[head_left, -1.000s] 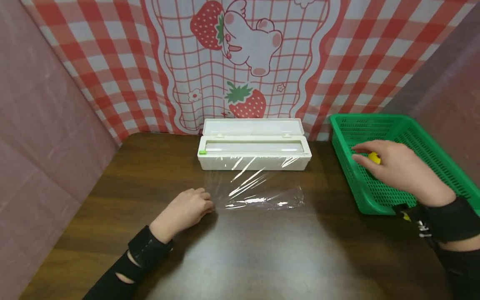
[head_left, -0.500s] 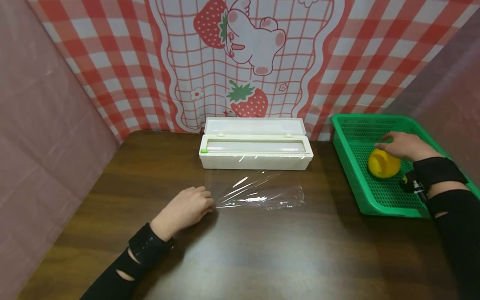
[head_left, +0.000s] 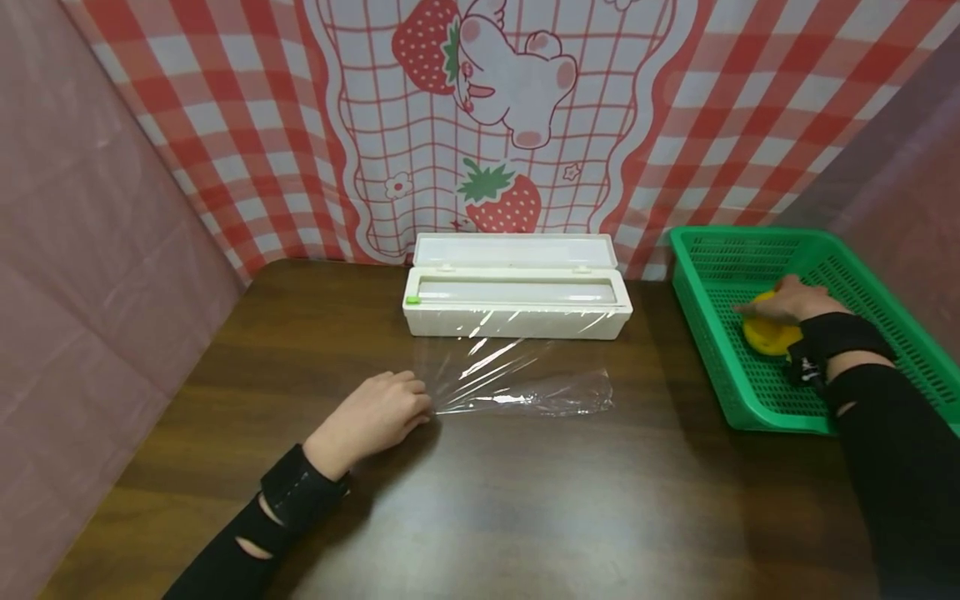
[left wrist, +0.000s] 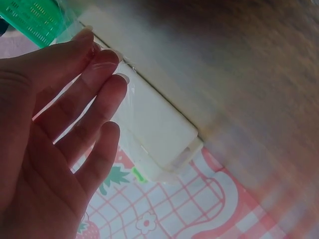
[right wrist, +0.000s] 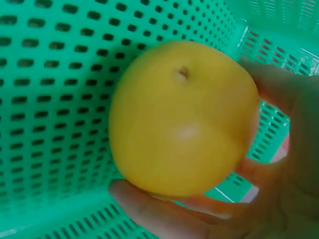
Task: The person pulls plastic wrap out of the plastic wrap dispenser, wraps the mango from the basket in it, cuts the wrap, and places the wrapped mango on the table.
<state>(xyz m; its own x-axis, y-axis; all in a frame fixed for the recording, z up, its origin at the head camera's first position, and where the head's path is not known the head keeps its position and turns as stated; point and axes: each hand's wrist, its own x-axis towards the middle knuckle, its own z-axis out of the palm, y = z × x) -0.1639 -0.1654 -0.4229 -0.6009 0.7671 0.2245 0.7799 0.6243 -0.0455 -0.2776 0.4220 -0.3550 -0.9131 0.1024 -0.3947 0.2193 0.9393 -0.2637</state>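
Note:
At the table's middle, my left hand (head_left: 375, 414) pinches the near left corner of a clear sheet of cling film (head_left: 517, 398). The sheet runs, stretched and creased, from a white cling film dispenser (head_left: 517, 322) with its lid up. In the left wrist view, the thumb and fingertips (left wrist: 112, 57) come together at the thin film. Over on the right, my right hand (head_left: 791, 300) reaches into a green plastic basket (head_left: 723, 367) and grips a smooth, rounded yellow fruit (right wrist: 182, 124). Fingers lie along two sides of the fruit, whose small brown stem scar shows.
A dark wooden table (head_left: 525, 508) carries everything. Behind the dispenser hangs a red-and-white checked cloth (head_left: 247, 142) with strawberry prints. A pink cloth (head_left: 97, 250) borders the left side. Perforated walls of the basket rise around the right hand.
My right hand has gone from above the basket's left side, past the yellow fruit, then down onto it and now grips it. The left hand stays at the film's corner.

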